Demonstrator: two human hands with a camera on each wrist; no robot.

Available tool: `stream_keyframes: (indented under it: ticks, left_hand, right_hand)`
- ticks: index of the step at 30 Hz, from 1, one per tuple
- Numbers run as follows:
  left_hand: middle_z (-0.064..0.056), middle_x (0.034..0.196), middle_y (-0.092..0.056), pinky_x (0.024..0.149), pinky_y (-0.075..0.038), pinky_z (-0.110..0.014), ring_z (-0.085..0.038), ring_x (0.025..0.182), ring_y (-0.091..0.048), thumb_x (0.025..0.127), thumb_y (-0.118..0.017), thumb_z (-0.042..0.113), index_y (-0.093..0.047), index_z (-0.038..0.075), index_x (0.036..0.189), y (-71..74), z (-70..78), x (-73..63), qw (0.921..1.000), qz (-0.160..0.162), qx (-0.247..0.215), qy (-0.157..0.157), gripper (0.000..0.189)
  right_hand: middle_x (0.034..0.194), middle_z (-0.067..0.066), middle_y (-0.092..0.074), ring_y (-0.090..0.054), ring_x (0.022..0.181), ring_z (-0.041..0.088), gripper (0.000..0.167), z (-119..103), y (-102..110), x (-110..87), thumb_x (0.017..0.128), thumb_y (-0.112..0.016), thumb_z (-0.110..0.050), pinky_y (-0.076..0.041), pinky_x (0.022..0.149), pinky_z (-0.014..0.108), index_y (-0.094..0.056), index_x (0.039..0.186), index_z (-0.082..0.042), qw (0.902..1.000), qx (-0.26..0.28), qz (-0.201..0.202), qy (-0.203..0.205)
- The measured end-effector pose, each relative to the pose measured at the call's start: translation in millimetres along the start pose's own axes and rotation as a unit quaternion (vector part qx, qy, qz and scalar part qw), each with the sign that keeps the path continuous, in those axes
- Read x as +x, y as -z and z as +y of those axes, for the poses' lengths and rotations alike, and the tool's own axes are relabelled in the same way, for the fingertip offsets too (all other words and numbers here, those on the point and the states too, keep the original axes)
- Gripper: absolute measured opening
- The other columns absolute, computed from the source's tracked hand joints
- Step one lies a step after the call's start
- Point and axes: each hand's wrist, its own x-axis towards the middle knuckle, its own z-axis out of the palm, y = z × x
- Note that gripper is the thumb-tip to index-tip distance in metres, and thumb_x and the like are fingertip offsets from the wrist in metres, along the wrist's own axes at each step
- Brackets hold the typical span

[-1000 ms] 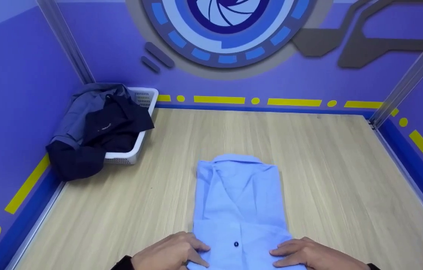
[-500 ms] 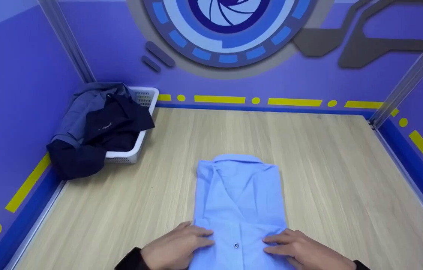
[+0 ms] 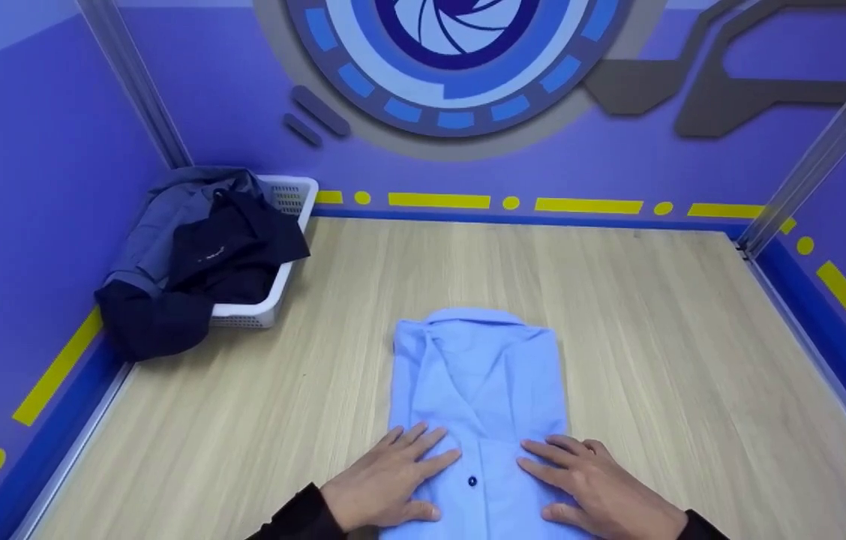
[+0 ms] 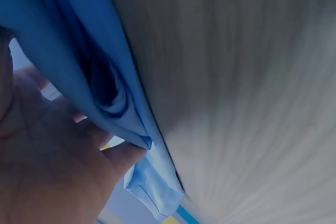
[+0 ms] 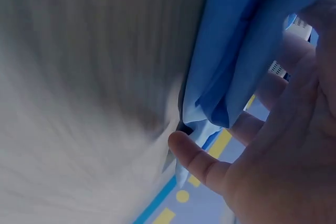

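A light blue shirt, folded into a narrow upright shape, lies on the table with its collar toward the back. One dark button shows on its front. My left hand rests on the shirt's left side with fingers spread. On the right side, my right hand lies with its fingers extended over the fabric. In the left wrist view, the shirt's layered side edge shows beside the palm. The right wrist view has the little finger reaching down by the opposite folded edge.
A white perforated basket stands at the back left, heaped with dark navy and grey clothes that spill over its side. Purple printed panels wall the wooden table at the back and both sides.
Both hands have moved up the shirt and inward, away from the front edge. Their fingers now lie flatter and more spread on the cloth. The shirt stays in place.
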Motion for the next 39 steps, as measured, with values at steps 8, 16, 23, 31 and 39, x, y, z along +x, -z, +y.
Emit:
stream_keyframes:
  ticks: [8,16,23,31,39]
  left_hand:
    - [-0.011,0.165,-0.037,0.119,-0.034,-0.051,-0.032,0.152,-0.034,0.099,-0.056,0.061,-0.04,0.024,0.16,-4.3,-15.2,7.1,0.9985,0.052,0.01,-0.015,0.074]
    - [-0.011,0.155,-0.05,0.113,-0.043,-0.047,-0.028,0.143,-0.048,0.093,-0.072,0.029,-0.061,0.013,0.143,-2.5,-7.9,-36.9,0.9766,0.155,0.058,-0.137,0.055]
    - [-0.012,0.164,-0.038,0.114,-0.04,-0.051,-0.032,0.149,-0.038,0.107,-0.041,0.057,-0.046,0.019,0.157,-16.2,-15.4,-62.1,0.9849,0.061,-0.08,-0.141,0.063]
    - [-0.006,0.159,-0.046,0.104,-0.046,-0.053,-0.024,0.143,-0.047,0.102,-0.049,0.061,-0.052,0.026,0.153,-33.7,-21.7,-54.2,0.9754,0.15,-0.012,-0.161,0.062]
    - [-0.007,0.157,-0.049,0.102,-0.044,-0.062,-0.025,0.142,-0.048,0.1,-0.05,0.064,-0.059,0.027,0.147,-26.8,-24.1,-51.9,0.9736,0.14,-0.051,-0.173,0.061]
  right_hand:
    - [0.152,0.004,-0.055,-0.053,0.131,0.035,0.059,15,-3,6.3,0.098,-0.067,-0.044,-0.045,0.089,0.057,-0.058,0.148,-0.014,0.9997,0.01,0.02,0.002]
    - [0.154,-0.003,-0.053,-0.053,0.135,0.032,0.072,9,12,-19.2,0.079,-0.084,-0.017,-0.042,0.096,0.046,-0.06,0.146,-0.023,0.997,0.008,0.041,0.065]
    - [0.162,0.0,-0.043,-0.041,0.147,0.026,0.072,6,3,-38.0,0.097,-0.061,-0.059,-0.048,0.09,0.044,-0.045,0.158,-0.024,0.9961,0.049,-0.015,0.073]
    - [0.158,0.0,-0.049,-0.044,0.143,0.023,0.067,5,-15,-36.5,0.098,-0.056,-0.061,-0.046,0.085,0.04,-0.052,0.153,-0.023,0.9939,0.041,0.063,0.081]
    - [0.148,0.005,-0.059,-0.053,0.135,0.027,0.064,10,-18,-31.3,0.105,-0.035,-0.064,-0.046,0.084,0.038,-0.066,0.141,-0.02,0.9809,0.062,0.135,0.125]
